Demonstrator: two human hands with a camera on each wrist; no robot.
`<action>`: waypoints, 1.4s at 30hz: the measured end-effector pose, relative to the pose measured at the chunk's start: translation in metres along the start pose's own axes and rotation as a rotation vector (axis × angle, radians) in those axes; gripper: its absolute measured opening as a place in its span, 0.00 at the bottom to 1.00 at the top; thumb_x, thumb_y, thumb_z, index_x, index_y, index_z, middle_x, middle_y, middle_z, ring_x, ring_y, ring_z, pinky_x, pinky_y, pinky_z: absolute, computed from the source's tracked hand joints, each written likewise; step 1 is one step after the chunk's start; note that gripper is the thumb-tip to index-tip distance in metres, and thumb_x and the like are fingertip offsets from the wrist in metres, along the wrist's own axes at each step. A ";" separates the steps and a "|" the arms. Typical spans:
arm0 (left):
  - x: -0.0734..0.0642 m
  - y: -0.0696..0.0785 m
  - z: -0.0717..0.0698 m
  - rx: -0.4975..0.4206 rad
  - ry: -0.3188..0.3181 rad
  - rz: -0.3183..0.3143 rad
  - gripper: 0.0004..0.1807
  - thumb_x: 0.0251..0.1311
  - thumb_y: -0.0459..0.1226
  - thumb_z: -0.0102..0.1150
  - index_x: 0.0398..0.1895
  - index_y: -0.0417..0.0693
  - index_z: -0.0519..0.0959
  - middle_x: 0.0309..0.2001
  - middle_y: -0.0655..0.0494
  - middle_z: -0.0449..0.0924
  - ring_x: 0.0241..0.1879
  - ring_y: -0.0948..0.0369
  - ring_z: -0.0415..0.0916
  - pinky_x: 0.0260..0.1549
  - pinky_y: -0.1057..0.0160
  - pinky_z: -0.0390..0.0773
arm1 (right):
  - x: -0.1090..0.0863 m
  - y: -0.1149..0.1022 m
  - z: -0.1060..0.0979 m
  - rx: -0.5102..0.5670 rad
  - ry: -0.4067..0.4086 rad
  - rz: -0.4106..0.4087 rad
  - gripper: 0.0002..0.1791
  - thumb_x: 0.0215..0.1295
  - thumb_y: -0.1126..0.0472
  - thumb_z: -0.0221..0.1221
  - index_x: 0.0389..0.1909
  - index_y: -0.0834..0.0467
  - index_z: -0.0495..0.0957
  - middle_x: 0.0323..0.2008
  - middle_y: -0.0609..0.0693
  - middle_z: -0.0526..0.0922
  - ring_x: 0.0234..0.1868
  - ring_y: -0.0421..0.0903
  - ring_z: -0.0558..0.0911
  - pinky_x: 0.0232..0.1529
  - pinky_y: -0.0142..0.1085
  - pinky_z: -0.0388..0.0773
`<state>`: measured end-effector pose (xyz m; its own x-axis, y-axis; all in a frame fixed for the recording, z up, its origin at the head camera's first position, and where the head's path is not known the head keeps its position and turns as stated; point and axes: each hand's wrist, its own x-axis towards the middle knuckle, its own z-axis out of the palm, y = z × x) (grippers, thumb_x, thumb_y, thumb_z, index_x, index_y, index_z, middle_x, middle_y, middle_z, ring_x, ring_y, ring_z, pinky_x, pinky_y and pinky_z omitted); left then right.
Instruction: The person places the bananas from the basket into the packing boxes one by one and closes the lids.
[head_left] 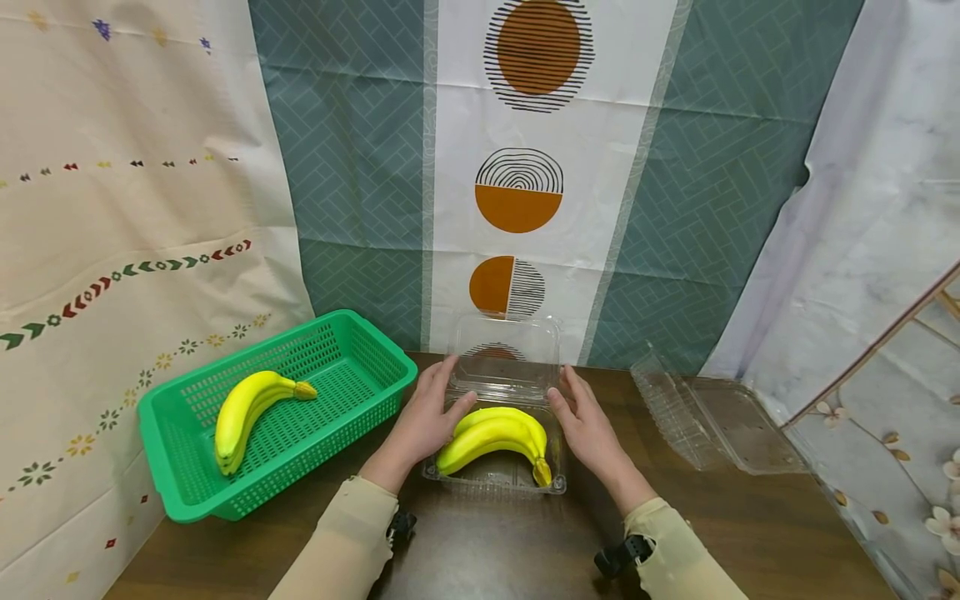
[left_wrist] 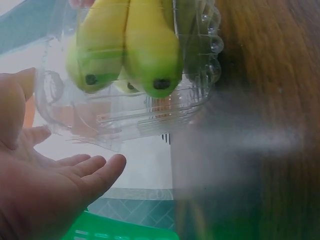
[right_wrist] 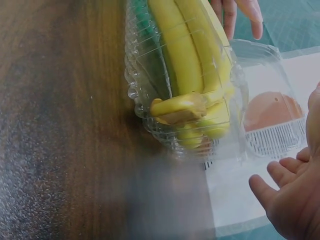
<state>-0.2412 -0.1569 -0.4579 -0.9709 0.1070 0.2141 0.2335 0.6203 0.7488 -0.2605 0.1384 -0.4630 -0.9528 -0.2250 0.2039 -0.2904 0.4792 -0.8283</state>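
A bunch of yellow bananas [head_left: 491, 437] lies in a clear plastic clamshell box [head_left: 498, 485] on the table. The box's lid [head_left: 506, 337] stands raised at the back. My left hand [head_left: 427, 421] is at the left side of the box, its fingers extended toward the lid's hinge side. On the opposite side, my right hand [head_left: 592, 429] is held the same way, thumb toward the box. Both wrist views show loosely extended fingers beside the plastic, with nothing gripped; whether the fingertips touch it I cannot tell. The bananas' dark-tipped green ends [left_wrist: 160, 85] face the left wrist camera, their stem [right_wrist: 180, 109] the right.
At the left, a green plastic basket [head_left: 176, 500] holds another bunch of bananas [head_left: 251, 412]. A second clear clamshell box [head_left: 750, 425] sits opened at the right. Patterned cloth [head_left: 360, 167] hangs behind the brown wooden table [head_left: 487, 542].
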 end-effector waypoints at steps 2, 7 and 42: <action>0.000 0.002 -0.001 -0.001 0.006 0.007 0.46 0.82 0.56 0.60 0.93 0.58 0.49 0.87 0.42 0.50 0.81 0.39 0.61 0.74 0.30 0.66 | 0.000 -0.001 -0.001 -0.003 0.002 0.002 0.43 0.90 0.47 0.52 0.92 0.57 0.42 0.88 0.60 0.51 0.84 0.65 0.61 0.79 0.60 0.63; -0.001 0.006 -0.004 -0.001 0.023 0.023 0.48 0.82 0.54 0.61 0.93 0.58 0.47 0.87 0.42 0.49 0.82 0.39 0.60 0.75 0.30 0.65 | -0.001 -0.005 -0.002 -0.008 0.007 0.006 0.44 0.90 0.45 0.52 0.92 0.57 0.42 0.88 0.60 0.52 0.84 0.65 0.62 0.79 0.61 0.64; -0.016 0.029 -0.024 -0.009 0.066 0.056 0.51 0.82 0.51 0.62 0.93 0.61 0.39 0.88 0.41 0.51 0.85 0.39 0.52 0.77 0.29 0.59 | -0.016 -0.030 -0.014 0.006 0.029 -0.058 0.44 0.90 0.43 0.52 0.92 0.57 0.43 0.87 0.61 0.53 0.85 0.64 0.61 0.79 0.60 0.63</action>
<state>-0.2181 -0.1595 -0.4248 -0.9507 0.0899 0.2967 0.2884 0.6076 0.7401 -0.2380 0.1390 -0.4341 -0.9365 -0.2279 0.2666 -0.3450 0.4606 -0.8178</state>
